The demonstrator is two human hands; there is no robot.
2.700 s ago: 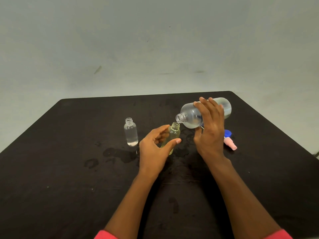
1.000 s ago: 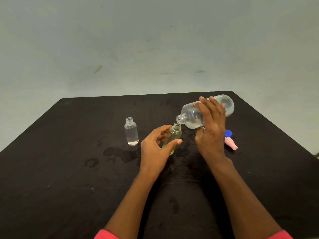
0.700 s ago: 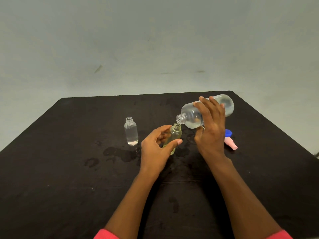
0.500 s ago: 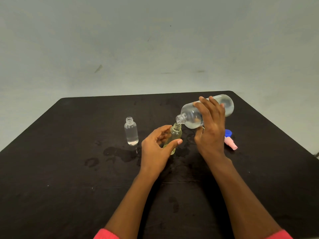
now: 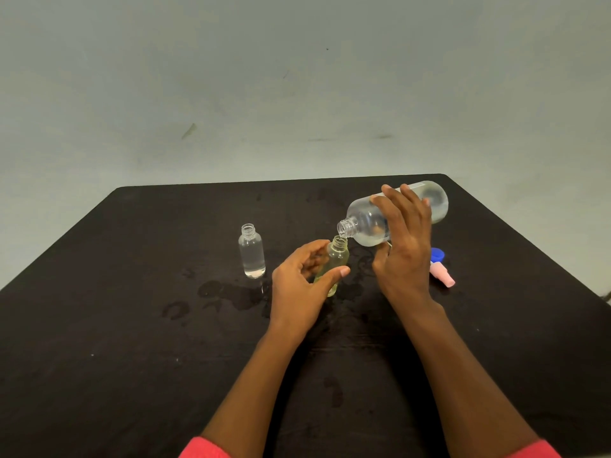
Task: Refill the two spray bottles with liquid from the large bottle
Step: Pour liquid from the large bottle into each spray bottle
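Stretching across the lower half of the view, black bench (image 5: 132,325), with wet blotches (image 5: 228,295) and rings near the middle. Backed by a plain grey surface (image 5: 297,94) beyond the far edge.

Held above the right side of the bench, large bottle (image 5: 365,226): clear, uncapped, tipped almost flat, base up and to the right, open mouth down and to the left. Some clear liquid pooled along its lower side. Clasped by the right grip (image 5: 405,256), fingers spread over the top of the body, thumb tucked beneath.

Curled around the yellowish small bottle (image 5: 337,256), left grip (image 5: 297,292), thumb across the front and fingers behind. Leaning a little, neck open and sitting right under the large bottle's mouth, the two rims touching or very nearly so. Any stream between them too fine to make out. Hard to tell whether its base rests on the bench.

Standing upright and alone to the left, just apart from the left grip, clear small bottle (image 5: 252,256), uncapped, filled most of the way up.

Lying on the bench to the right, partly behind the right wrist, blue cap (image 5: 437,254) and, just nearer, pink spray top (image 5: 443,276) on its side.

Showing at the bottom edge, red sleeves (image 5: 205,449).
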